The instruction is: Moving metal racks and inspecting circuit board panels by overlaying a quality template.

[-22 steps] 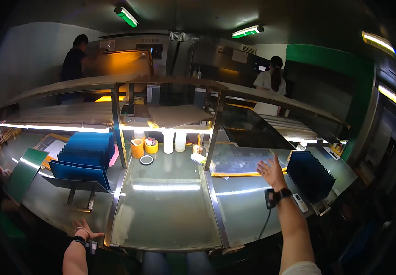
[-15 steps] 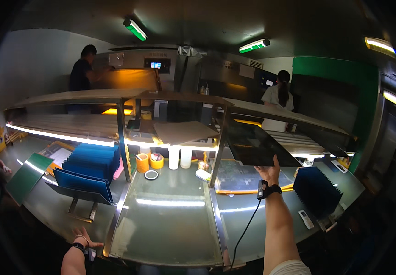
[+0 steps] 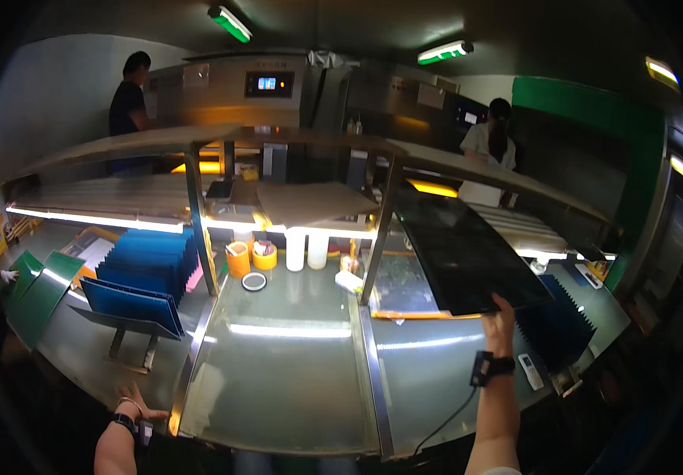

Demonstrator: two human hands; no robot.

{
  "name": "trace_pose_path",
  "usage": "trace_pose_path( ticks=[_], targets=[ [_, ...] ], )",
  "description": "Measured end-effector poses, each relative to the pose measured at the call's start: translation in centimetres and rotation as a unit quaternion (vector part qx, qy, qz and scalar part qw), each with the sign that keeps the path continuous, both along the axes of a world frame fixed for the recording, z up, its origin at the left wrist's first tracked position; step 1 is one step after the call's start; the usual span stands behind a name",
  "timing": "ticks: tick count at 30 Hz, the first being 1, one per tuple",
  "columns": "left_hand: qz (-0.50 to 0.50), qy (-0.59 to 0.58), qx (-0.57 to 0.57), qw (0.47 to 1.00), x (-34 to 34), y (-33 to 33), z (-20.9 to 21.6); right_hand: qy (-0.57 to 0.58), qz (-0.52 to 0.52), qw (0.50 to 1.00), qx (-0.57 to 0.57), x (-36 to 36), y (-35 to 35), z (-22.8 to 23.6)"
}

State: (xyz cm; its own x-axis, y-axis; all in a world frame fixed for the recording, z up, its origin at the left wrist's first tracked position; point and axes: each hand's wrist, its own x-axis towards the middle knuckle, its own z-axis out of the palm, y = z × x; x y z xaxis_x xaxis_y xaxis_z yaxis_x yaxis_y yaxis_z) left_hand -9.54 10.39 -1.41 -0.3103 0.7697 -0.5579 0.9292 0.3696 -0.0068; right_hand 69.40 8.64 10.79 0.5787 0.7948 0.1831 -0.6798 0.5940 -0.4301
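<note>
My right hand point(image 3: 500, 323) grips the near edge of a dark rectangular panel point(image 3: 476, 253), thumb on top and fingers beneath. The panel slopes over the right part of the bench, its far end by the shelf. Its near right corner overlaps a rack of upright dark blue panels point(image 3: 567, 321). My left hand point(image 3: 137, 404) rests at the bench's near left edge, fingers spread and nothing in them. Beyond it stands a rack of upright blue panels point(image 3: 144, 273), with metal handles point(image 3: 132, 352) in front.
Green panels point(image 3: 49, 297) lie far left, with another person's gloved hand point(image 3: 7, 275) beside them. Orange containers point(image 3: 239, 260) and white bottles point(image 3: 295, 249) stand below the shelf point(image 3: 302, 138). A white remote point(image 3: 529, 370) lies right. Two people point(image 3: 126, 103) point(image 3: 490, 146) stand beyond the shelf.
My right hand has moved right and nearer with the dark panel, which now reaches over the right rack. My left hand stays open. The orange frame held by the person at far left is lowered.
</note>
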Motion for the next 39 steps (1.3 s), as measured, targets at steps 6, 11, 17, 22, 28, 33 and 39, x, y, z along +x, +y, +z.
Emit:
trace_pose_path(
  ticks=[6, 11, 17, 22, 28, 33, 39],
  targets=[
    [0.022, 0.02, -0.011, 1.0, -0.6, 0.5, -0.5, -0.05, -0.162, 0.975, -0.147, -4.4, -18.6, -3.7],
    [-0.04, 0.016, -0.012, 0.999, 4.0, 2.7, 1.2, 0.041, -0.205, 0.956, -0.204, -8.2, -30.7, -11.8],
    [-0.441, -0.239, 0.355, 0.789, 25.5, 1.4, 2.4, 0.063, -0.106, 0.954, -0.274, -13.7, -34.2, -17.0],
    [-0.518, -0.402, 0.101, 0.748, 39.4, -7.7, 2.2, 0.135, -0.075, 0.939, -0.306, -12.4, -36.1, -27.2],
    [-0.246, -0.48, -0.322, 0.778, 43.0, -15.1, -5.2, 0.205, 0.004, 0.941, -0.271, -13.8, -37.1, -25.6],
    [0.084, -0.624, -0.362, 0.687, 44.9, -16.1, -5.1, 0.196, -0.018, 0.936, -0.292, -15.1, -38.8, -24.6],
    [0.19, -0.664, -0.36, 0.628, 47.4, -16.5, -9.6, 0.167, -0.044, 0.942, -0.286, -14.6, -37.8, -22.6]
  ],
)
